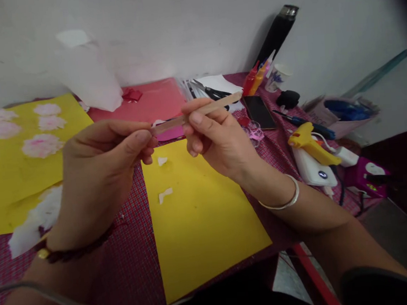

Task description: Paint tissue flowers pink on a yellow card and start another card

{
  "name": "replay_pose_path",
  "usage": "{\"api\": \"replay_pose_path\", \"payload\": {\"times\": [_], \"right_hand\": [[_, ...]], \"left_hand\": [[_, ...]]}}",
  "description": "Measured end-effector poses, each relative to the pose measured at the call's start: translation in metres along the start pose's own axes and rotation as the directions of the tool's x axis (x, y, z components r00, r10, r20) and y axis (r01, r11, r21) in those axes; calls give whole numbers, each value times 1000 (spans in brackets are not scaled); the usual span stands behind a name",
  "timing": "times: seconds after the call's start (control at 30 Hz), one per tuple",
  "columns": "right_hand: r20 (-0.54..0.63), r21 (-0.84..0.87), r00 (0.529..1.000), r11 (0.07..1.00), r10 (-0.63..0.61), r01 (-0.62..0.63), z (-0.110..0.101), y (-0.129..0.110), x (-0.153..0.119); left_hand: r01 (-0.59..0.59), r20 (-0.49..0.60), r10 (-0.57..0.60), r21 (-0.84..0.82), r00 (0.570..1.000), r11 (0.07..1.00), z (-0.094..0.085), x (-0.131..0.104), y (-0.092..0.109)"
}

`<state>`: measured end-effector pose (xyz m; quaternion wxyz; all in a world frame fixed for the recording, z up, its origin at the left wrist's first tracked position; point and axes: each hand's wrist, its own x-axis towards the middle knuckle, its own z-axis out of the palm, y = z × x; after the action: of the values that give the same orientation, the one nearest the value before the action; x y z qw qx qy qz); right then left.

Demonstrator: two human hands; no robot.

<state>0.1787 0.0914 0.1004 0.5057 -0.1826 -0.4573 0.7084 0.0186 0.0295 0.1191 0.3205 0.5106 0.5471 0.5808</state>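
Observation:
A narrow tan strip [217,105] is stretched between my two hands above the table; whether it is wood or folded paper I cannot tell. Its left end is pinched between the thumb and fingers of my left hand [102,163]. My right hand [219,137] grips it farther along, and the free end sticks out to the upper right. Below them lies a yellow sheet [205,218] bearing two small pale scraps, one scrap [162,161] near its top and a bent scrap [165,194] lower down. Part of a pink piece [169,133] shows behind the strip.
On the left, pink-white tissue flowers [43,145] rest on more yellow paper [2,187]. Scissors [211,91], a phone [259,112] and glue bottles [252,80] stand or lie toward the back. At right are a yellow glue gun [312,144], a white power bank [312,167] and cables.

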Motion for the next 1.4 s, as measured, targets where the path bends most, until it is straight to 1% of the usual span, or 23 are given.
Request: {"api": "replay_pose_path", "payload": {"times": [0.07, 0.17, 0.2, 0.27, 0.3, 0.33, 0.37, 0.4, 0.5, 0.57, 0.67, 0.73, 0.8, 0.87, 0.93, 1.03, 1.17, 1.33, 1.4], "right_hand": [[-39, 10, 999, 1000, 30, -30, -3, 3, 3], [-84, 30, 987, 991, 135, -132, -14, 18, 10], [-95, 32, 981, 986, 168, -166, -19, 24, 14], [-124, -7, 967, 975, 221, -223, -31, 36, 20], [-140, -50, 962, 969, 234, -243, -37, 42, 24], [-154, -103, 960, 962, 235, -252, -44, 47, 27], [-161, -161, 961, 955, 226, -251, -49, 50, 29], [-160, -215, 964, 946, 210, -242, -54, 54, 31], [-147, -341, 979, 922, 141, -184, -62, 59, 35], [-135, -411, 987, 901, 89, -138, -63, 60, 36], [-80, -504, 996, 860, 41, -76, -60, 61, 34], [-25, -562, 999, 826, 25, -35, -57, 62, 32], [40, -625, 999, 781, 9, 18, -55, 64, 30], [106, -682, 994, 727, -8, 79, -54, 66, 29], [161, -726, 987, 676, -15, 129, -53, 67, 27], [204, -768, 979, 621, 4, 157, -53, 69, 25], [237, -792, 971, 584, 30, 176, -51, 68, 24], [251, -833, 965, 526, 82, 172, -45, 64, 24], [255, -854, 961, 491, 105, 173, -43, 63, 25]], "left_hand": [[-31, -2, 31, 40, 1000, 999, 2, 0, -4], [-116, 11, 116, 184, 993, 976, -2, 3, -14], [-126, 25, 123, 237, 992, 963, -5, 6, -20], [-88, 78, 65, 349, 995, 933, -12, 13, -34], [-50, 127, -3, 417, 992, 907, -15, 18, -42], [-23, 179, -74, 489, 981, 872, -17, 21, -51], [-24, 229, -125, 555, 965, 832, -18, 25, -60], [-54, 267, -138, 604, 954, 795, -18, 27, -68], [-161, 331, -99, 674, 939, 721, -13, 29, -86], [-185, 339, -82, 684, 937, 706, -9, 29, -92], [-159, 298, -84, 701, 951, 695, -6, 29, -95], [-100, 264, -133, 711, 955, 696, -7, 29, -95], [-29, 237, -201, 712, 950, 701, -8, 29, -95], [7, 224, -236, 712, 945, 702, -9, 30, -94], [5, 226, -236, 713, 945, 701, -10, 30, -93], [-18, 239, -228, 725, 944, 688, -10, 30, -93], [-39, 253, -224, 741, 941, 671, -11, 30, -94], [-30, 267, -229, 708, 936, 705, -11, 29, -93], [-39, 275, -228, 712, 934, 701, -12, 30, -93]]}}
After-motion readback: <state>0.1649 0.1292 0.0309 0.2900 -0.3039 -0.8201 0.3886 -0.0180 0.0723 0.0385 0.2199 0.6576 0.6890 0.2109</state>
